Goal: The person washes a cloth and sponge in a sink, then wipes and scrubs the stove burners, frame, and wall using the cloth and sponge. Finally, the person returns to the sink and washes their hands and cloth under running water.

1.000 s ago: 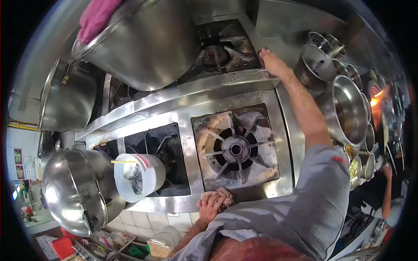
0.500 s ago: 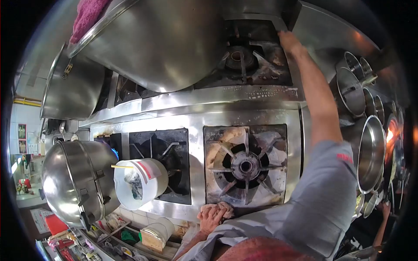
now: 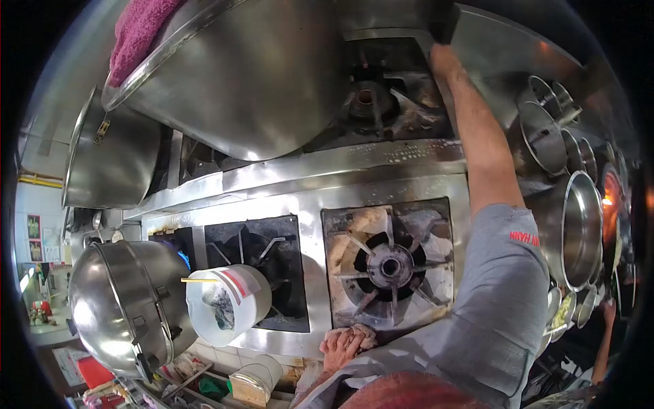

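Observation:
My left hand [image 3: 340,346] is at the front edge of the stove, its fingers closed over a crumpled brownish cloth [image 3: 364,335]. Just beyond it is a front gas burner [image 3: 391,266] with a star-shaped iron grate. My right arm stretches far forward, and my right hand [image 3: 446,63] is at the right edge of the rear burner [image 3: 366,97]. Its fingers are blurred and partly hidden, so I cannot tell what they hold, if anything. The stove's steel top [image 3: 310,225] runs between the burners.
A huge steel pot [image 3: 238,75] with a pink towel [image 3: 139,34] on its rim covers the rear left. A white bucket [image 3: 252,300] stands over the left burner beside a rounded steel vessel [image 3: 95,300]. Several pots [image 3: 579,225] line the right. Another person's arm [image 3: 605,341] shows at far right.
The view has shifted slightly, so the front burners and bucket appear a little lower and further right. My right hand remains by the rear burner, and my left stays on the cloth.

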{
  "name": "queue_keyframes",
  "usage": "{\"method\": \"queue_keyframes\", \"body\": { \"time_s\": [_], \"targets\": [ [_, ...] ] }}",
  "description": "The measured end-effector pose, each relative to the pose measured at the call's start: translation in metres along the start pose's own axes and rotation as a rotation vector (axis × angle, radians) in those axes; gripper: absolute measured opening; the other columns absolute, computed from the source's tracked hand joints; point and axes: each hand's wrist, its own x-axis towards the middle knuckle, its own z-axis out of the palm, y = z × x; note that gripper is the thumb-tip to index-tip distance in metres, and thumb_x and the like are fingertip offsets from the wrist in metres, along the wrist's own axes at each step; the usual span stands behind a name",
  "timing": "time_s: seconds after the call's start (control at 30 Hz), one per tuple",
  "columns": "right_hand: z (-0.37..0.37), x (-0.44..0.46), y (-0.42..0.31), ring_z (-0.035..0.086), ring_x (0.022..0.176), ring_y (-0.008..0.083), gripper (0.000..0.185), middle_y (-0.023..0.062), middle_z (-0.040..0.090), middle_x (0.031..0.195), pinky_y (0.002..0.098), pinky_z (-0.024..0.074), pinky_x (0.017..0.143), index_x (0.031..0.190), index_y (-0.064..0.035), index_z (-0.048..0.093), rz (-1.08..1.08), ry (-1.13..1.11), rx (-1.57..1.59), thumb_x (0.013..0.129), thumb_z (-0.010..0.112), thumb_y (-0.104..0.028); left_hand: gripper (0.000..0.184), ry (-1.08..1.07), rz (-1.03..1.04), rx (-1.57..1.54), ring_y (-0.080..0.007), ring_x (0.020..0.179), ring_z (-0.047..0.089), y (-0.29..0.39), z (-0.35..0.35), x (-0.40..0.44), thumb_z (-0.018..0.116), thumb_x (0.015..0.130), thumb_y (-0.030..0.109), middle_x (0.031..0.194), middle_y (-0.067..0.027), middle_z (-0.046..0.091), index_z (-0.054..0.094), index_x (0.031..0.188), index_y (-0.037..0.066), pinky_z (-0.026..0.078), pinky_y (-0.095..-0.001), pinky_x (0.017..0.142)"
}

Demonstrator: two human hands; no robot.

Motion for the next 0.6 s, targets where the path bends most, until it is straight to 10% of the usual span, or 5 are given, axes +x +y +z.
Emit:
{"method": "queue_keyframes", "body": {
  "time_s": [0.27,0.33,0.43,0.6],
  "targets": [
    [0.013,0.064,-0.137,0.059,0.100,0.0336,0.022,0.0197,0.061,0.105,0.0435,0.0490,0.084,0.093,-0.0013,0.064,0.085,0.081,0.227,0.083,0.045,-0.006,0.038,-0.107,0.018,-0.016,-0.0228,0.106,0.035,-0.014,0.036,-0.027,0.060,0.072,0.034,0.115,0.0043,0.044,0.056,0.110,0.036,0.026,-0.0421,0.087],
    [0.008,0.062,-0.124,0.058,0.101,0.0339,0.023,0.0194,0.061,0.104,0.0431,0.0485,0.084,0.099,-0.0017,0.062,-0.409,0.055,-0.135,0.082,0.047,-0.007,0.041,-0.117,-0.012,-0.039,-0.0249,0.107,0.034,-0.010,0.026,-0.014,0.061,0.072,0.035,0.117,0.0021,0.042,0.055,0.112,0.035,0.026,-0.0438,0.090],
    [0.066,0.122,-0.025,0.058,0.099,0.0363,0.027,0.0197,0.062,0.100,0.0441,0.0481,0.084,0.104,-0.0023,0.059,-0.477,0.229,-0.097,0.080,0.048,-0.008,0.046,-0.114,-0.042,-0.065,-0.0281,0.109,0.033,-0.007,0.015,-0.009,0.062,0.071,0.035,0.118,-0.0012,0.039,0.053,0.116,0.034,0.026,-0.0472,0.093],
    [0.017,0.092,-0.017,0.057,0.098,0.0387,0.032,0.0212,0.061,0.101,0.0447,0.0470,0.086,0.107,-0.0038,0.058,0.094,0.432,0.423,0.077,0.049,-0.011,0.045,-0.266,-0.096,-0.077,-0.0271,0.109,0.033,-0.003,0.001,0.001,0.062,0.071,0.034,0.118,-0.0004,0.040,0.053,0.115,0.035,0.027,-0.0452,0.091]
  ]
}}
